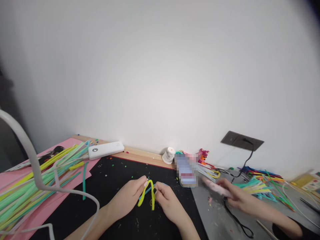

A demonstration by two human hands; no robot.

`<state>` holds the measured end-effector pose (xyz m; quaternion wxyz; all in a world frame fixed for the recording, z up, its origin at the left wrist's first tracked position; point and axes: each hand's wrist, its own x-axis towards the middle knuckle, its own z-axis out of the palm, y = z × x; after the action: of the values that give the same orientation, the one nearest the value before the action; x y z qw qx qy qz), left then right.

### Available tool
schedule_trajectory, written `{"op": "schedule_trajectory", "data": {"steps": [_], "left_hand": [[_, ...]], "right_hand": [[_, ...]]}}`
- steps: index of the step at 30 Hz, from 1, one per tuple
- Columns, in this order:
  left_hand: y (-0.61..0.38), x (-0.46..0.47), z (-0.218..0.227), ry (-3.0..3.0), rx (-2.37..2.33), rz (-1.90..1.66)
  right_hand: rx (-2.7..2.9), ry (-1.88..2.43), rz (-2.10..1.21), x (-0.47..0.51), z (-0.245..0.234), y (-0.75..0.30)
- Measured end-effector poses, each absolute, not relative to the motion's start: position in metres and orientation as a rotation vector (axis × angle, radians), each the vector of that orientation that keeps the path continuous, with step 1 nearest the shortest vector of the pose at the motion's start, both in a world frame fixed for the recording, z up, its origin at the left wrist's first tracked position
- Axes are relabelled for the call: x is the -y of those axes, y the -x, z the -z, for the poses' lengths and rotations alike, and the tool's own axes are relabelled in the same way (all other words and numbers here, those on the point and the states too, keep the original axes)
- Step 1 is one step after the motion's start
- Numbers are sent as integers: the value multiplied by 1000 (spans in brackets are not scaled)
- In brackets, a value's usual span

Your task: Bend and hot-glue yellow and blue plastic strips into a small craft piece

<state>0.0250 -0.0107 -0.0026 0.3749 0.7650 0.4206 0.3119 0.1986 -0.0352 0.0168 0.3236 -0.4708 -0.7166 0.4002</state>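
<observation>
A bright yellow pipe cleaner, bent into an upside-down V, stands between my two hands just above the black mat. On its left side, my left hand pinches it with thumb and fingers closed. Opposite, my right hand has its fingers curled shut at the other leg. A light blue pipe cleaner runs behind the yellow one, between the hands; which hand grips it I cannot tell. Beneath both hands lies the black mat.
Many pipe cleaners cover pink paper at left, near a white cable. A white power bank, paper cup and blurred-out phone stand along the back. At right, another person's hand holds a pale pink object.
</observation>
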Motion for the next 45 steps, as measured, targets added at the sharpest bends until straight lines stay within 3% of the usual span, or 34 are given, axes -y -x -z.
{"op": "schedule_trajectory", "data": {"steps": [10, 45], "left_hand": [[-28, 12, 1, -1964, -1055, -794], [-30, 16, 7, -2157, -1158, -775]], "right_hand": [[1680, 1191, -1281, 35, -7, -194], [1527, 1057, -1389, 34, 7, -184]]}}
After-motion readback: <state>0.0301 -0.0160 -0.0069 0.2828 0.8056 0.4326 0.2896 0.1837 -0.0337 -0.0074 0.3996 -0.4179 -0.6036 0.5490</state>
